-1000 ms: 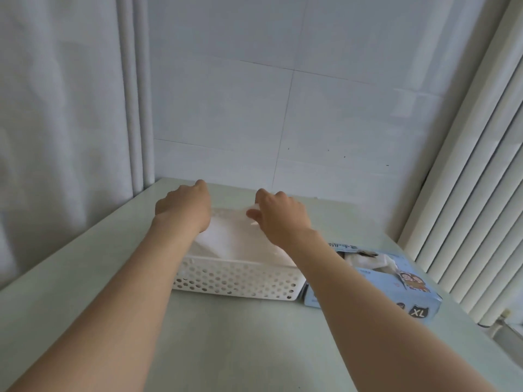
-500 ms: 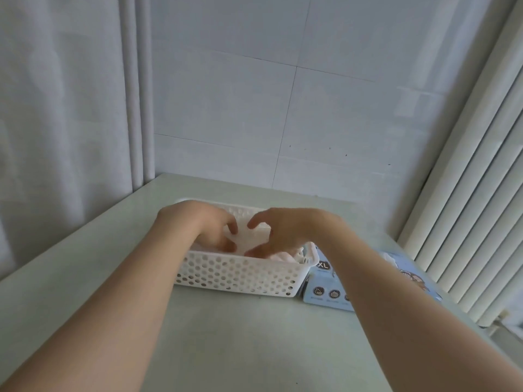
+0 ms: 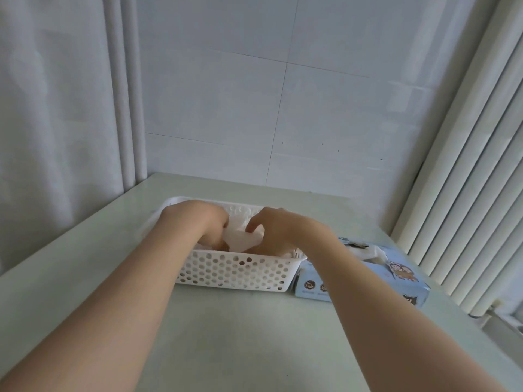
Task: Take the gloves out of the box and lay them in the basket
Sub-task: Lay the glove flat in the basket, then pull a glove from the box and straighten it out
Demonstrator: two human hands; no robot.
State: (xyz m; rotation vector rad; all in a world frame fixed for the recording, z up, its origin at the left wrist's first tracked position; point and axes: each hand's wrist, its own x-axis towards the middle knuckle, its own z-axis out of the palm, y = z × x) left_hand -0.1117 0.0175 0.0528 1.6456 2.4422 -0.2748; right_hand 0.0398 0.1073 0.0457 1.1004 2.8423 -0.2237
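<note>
A white perforated basket [image 3: 235, 271] stands on the pale table. Both my hands reach down inside it. My left hand [image 3: 198, 222] and my right hand [image 3: 278, 230] have curled fingers on a thin white glove [image 3: 242, 240] that lies between them in the basket; the fingertips are partly hidden by the glove and the basket wall. A light blue glove box [image 3: 402, 275] lies right beside the basket, touching its right end, with white gloves [image 3: 368, 251] sticking out of its top opening.
The pale green table [image 3: 240, 335] runs back to a white tiled wall [image 3: 268, 108]. A white curtain [image 3: 56, 108] hangs on the left and vertical blinds [image 3: 467, 179] stand on the right, close behind the box.
My hands have dropped from above the basket down into it, bringing the glove with them, and have drawn closer together. The view has tilted slightly.
</note>
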